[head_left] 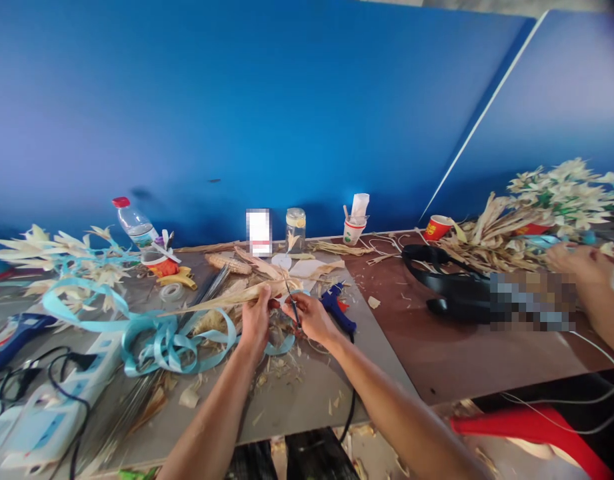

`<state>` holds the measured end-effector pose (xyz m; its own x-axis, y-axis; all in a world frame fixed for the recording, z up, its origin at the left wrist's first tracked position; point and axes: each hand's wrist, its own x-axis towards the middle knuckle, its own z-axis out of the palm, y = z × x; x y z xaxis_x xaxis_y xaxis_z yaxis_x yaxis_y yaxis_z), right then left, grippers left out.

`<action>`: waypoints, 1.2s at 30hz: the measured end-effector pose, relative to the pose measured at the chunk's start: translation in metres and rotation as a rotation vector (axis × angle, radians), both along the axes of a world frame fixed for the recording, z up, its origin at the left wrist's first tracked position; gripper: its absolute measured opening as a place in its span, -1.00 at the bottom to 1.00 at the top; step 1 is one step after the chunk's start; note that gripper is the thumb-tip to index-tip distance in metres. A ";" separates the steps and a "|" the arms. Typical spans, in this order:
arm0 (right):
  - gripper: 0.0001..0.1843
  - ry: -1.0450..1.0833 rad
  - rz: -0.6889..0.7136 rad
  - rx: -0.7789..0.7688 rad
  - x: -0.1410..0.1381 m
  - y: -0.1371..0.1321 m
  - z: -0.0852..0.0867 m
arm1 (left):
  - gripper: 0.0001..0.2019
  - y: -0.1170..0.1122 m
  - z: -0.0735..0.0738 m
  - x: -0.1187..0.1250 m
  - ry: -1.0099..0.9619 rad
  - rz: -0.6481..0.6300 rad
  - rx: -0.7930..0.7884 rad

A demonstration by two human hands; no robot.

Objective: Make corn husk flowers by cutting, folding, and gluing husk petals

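Note:
My left hand is closed on a long, pale dried corn husk, which stretches out to the left over the table. In my right hand are small dark scissors, their blades pointing up at the husk's right end. Both hands are close together; whether the blades touch the husk I cannot tell. Just beyond them stands a pale husk flower near a clear jar. A blue glue gun lies to the right of my right hand.
Light blue ribbon lies tangled at left, near a power strip with black cords. A plastic bottle, a corn cob and a paper cup are farther back. Another person's hand works at right, beside a black headset-like object.

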<state>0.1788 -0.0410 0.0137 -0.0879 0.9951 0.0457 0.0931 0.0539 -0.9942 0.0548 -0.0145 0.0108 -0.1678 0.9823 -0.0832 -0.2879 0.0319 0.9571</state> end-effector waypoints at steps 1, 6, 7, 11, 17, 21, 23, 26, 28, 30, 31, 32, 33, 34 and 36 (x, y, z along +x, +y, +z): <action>-0.67 0.006 0.004 0.009 0.001 0.000 0.001 | -0.61 0.000 0.000 0.000 0.005 0.002 0.004; -0.67 -0.071 -0.003 0.081 0.002 -0.001 0.000 | -0.60 0.003 -0.003 -0.001 0.064 0.013 0.005; -0.67 -0.103 -0.017 0.096 0.002 -0.001 -0.001 | -0.60 0.004 -0.004 -0.002 0.055 0.020 -0.001; -0.65 -0.094 -0.063 0.061 0.001 -0.002 0.001 | -0.62 0.008 -0.008 -0.003 0.006 0.022 -0.018; -0.51 0.271 -0.205 -0.062 0.010 0.001 0.007 | -0.65 0.007 -0.001 -0.003 -0.068 -0.120 -0.008; -0.41 0.322 -0.210 -0.018 0.014 0.008 0.002 | -0.69 0.003 0.002 -0.001 0.040 -0.308 -0.024; -0.46 0.247 -0.174 0.005 0.014 0.011 -0.002 | -0.72 0.001 0.004 0.000 0.091 -0.411 -0.034; -0.57 0.143 -0.177 0.043 0.011 0.013 -0.008 | -0.73 0.000 0.005 0.002 0.075 -0.471 -0.043; -0.61 0.130 -0.196 0.038 0.009 0.012 -0.009 | -0.70 0.001 0.003 0.002 0.003 -0.435 -0.045; -0.63 0.141 -0.202 0.020 0.006 0.010 -0.009 | -0.68 0.002 0.001 0.002 -0.063 -0.368 -0.030; -0.63 0.142 -0.198 0.014 0.005 0.008 -0.008 | -0.68 0.003 0.000 0.002 -0.070 -0.331 -0.019; -0.64 0.137 -0.189 0.011 0.004 0.007 -0.008 | -0.68 0.004 -0.002 0.002 -0.058 -0.297 -0.008; -0.64 0.129 -0.178 0.010 0.002 0.005 -0.007 | -0.68 0.004 -0.003 0.002 -0.033 -0.265 0.002; -0.65 0.120 -0.171 0.011 0.001 0.004 -0.007 | -0.68 0.005 -0.004 0.002 -0.010 -0.237 0.011; -0.66 0.110 -0.181 0.019 0.000 0.003 -0.007 | -0.68 0.004 -0.004 0.002 -0.003 -0.217 0.022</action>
<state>0.1784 -0.0380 0.0065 0.0986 0.9931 0.0637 -0.0061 0.0646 -0.9979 0.0572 -0.0105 0.0068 0.0476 0.9970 -0.0614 -0.2794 0.0723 0.9574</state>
